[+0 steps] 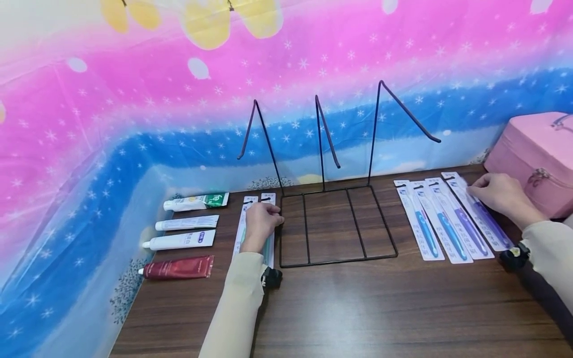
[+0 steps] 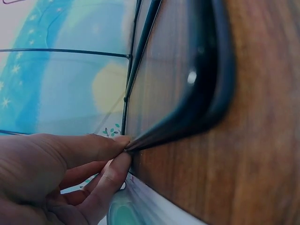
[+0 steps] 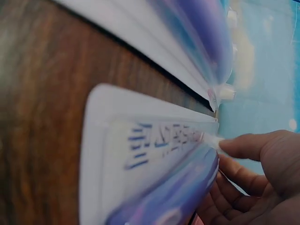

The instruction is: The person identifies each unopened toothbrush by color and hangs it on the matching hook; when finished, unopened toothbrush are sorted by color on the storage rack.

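Note:
My left hand [image 1: 259,223] pinches the left side bar of a black wire rack [image 1: 337,261] between thumb and fingertips; the left wrist view shows the fingertips meeting on the wire [image 2: 197,70]. Three bent hooks rise from the rack's back. Under that hand and forearm lie two packaged toothbrushes [image 1: 267,197], partly hidden. To the right, my right hand [image 1: 501,194] pinches the edge of the rightmost packaged toothbrush [image 1: 487,219], which has a purple handle [image 3: 173,187]. Beside it lie three more packs: one purple [image 1: 470,228] and two blue [image 1: 447,233].
At the left, several toothpaste tubes lie in a column, from a green and white one [image 1: 197,201] down to a dark red one [image 1: 179,268]. A pink case [image 1: 532,159] stands at the far right. Patterned cloth [image 1: 201,124] hangs behind the wooden table [image 1: 358,308].

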Motion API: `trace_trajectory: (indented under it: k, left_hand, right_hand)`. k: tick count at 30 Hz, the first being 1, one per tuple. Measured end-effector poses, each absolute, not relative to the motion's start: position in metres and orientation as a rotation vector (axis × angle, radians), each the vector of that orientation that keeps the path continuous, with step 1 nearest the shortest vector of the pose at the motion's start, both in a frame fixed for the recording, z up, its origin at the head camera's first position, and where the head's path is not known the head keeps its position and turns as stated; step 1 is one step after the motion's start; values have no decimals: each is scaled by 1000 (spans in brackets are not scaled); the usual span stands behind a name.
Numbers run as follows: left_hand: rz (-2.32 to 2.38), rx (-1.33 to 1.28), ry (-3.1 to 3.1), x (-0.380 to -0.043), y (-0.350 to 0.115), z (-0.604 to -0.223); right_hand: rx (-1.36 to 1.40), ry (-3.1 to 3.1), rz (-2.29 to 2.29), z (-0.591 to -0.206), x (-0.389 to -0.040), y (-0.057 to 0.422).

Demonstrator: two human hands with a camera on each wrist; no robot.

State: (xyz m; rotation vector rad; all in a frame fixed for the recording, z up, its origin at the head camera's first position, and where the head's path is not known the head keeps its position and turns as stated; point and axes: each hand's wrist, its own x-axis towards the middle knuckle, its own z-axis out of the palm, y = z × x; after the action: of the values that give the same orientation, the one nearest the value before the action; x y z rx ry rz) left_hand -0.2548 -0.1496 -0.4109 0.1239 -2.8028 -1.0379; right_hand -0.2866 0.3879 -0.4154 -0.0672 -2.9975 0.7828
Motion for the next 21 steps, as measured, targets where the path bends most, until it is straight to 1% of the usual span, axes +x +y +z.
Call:
trace_trajectory:
  k: [12,21]
  left_hand:
    - [-1072,136,-2792,-255,-151,-415]
    - [-1069,118,-2797,-256,-151,-414]
  right_hand:
    - [-15,-3038,659,-409,-296,377]
    - [-21,-2996,726,-409,-294,378]
